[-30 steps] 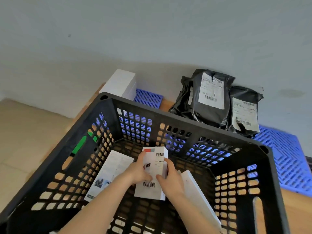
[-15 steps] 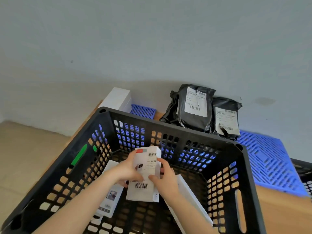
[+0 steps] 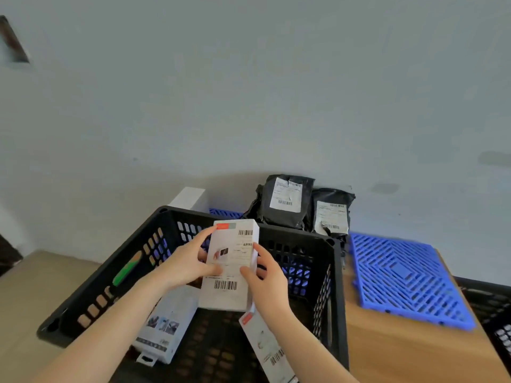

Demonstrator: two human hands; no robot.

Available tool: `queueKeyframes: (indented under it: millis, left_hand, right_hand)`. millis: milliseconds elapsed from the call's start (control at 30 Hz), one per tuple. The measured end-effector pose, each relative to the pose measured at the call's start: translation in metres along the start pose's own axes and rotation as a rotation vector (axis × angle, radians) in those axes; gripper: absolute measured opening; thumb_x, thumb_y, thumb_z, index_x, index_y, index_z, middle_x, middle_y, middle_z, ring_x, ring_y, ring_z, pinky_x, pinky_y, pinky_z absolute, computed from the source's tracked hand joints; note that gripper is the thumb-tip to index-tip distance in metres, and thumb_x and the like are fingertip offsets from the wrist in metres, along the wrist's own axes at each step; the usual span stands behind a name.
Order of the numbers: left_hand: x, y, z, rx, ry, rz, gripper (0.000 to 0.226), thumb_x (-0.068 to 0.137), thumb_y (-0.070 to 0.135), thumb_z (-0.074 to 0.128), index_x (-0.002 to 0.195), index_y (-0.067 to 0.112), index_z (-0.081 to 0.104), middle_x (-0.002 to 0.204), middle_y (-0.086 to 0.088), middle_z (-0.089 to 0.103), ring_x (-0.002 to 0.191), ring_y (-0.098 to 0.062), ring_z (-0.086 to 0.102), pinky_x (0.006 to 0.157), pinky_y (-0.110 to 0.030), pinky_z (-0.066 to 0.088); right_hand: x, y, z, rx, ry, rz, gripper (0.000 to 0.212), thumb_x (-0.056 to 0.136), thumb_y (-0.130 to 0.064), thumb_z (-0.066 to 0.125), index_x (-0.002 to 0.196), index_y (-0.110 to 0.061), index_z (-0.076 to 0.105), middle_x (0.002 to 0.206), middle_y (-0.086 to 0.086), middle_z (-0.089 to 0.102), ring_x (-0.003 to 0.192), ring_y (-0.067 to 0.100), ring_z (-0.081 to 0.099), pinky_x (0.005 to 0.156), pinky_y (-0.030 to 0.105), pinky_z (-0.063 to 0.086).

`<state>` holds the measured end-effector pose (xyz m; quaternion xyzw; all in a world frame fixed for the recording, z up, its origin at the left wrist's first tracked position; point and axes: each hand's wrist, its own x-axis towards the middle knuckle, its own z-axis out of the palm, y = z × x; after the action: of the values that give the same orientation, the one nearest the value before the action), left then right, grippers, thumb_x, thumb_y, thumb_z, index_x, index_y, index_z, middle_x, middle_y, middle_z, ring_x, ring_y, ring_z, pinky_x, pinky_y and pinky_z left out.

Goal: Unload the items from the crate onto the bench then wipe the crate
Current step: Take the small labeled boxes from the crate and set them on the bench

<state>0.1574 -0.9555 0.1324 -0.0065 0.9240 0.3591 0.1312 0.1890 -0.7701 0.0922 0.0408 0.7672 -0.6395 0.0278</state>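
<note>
A pale grey-blue plastered wall (image 3: 249,92) fills the upper and middle part of the view, matt and evenly lit by soft, diffuse light. Two faint darker smudges (image 3: 385,188) mark it on the right, and a soft shadow lies along its lowest band. At the top left edge a dark, slanted, frame-like shape (image 3: 13,41) sits on the wall; what it is cannot be told. A light-brown wooden bench (image 3: 401,352) stands against the wall, its smooth top showing at the lower right. To the left, lower down, lies a beige floor (image 3: 41,277), with a blurred dark patch (image 3: 7,255) at the left edge where floor and wall meet.
</note>
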Motion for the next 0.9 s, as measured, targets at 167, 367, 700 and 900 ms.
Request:
queueKeyframes:
  millis: [167,367,700,900]
  left_hand:
    - [-0.040,0.077,0.043,-0.040,0.194,0.175,0.082,0.083,0.033,0.076,0.147,0.043,0.026,0.099,0.017,0.064,0.080,0.001,0.068,0.059,-0.011,0.049]
    - [-0.066,0.175,0.122,-0.177,0.291,0.347,0.062,0.085,0.032,0.073,0.138,0.042,0.043,0.106,0.014,0.065,0.086,-0.001,0.067,0.068,-0.020,0.056]
    - [-0.037,0.286,0.255,-0.426,-0.044,0.396,0.059,0.084,0.023,0.076,0.123,0.058,0.048,0.120,0.028,0.061,0.099,0.001,0.067,0.077,-0.026,0.057]
    - [0.007,0.313,0.314,-0.482,-0.080,0.367,0.055,0.083,0.022,0.078,0.124,0.049,0.054,0.124,0.019,0.062,0.107,-0.004,0.064,0.083,-0.029,0.057]
  right_hand:
    - [-0.036,-0.017,-0.079,0.174,0.087,-0.119,0.052,0.092,-0.022,0.060,0.131,-0.051,0.042,0.120,-0.016,0.060,0.099,0.003,0.063,0.071,0.026,0.059]
    - [-0.071,-0.013,-0.197,0.288,0.249,-0.189,0.029,0.091,-0.027,0.063,0.102,-0.050,0.049,0.106,-0.020,0.064,0.092,-0.001,0.066,0.070,0.025,0.059]
    - [-0.085,0.036,-0.355,0.291,0.432,-0.092,0.030,0.091,-0.025,0.062,0.117,-0.034,0.050,0.120,-0.007,0.060,0.112,0.012,0.059,0.085,0.038,0.057]
    - [-0.058,0.073,-0.407,0.324,0.417,-0.004,0.046,0.087,-0.015,0.066,0.126,-0.030,0.049,0.121,-0.005,0.061,0.107,0.012,0.061,0.071,0.030,0.058]
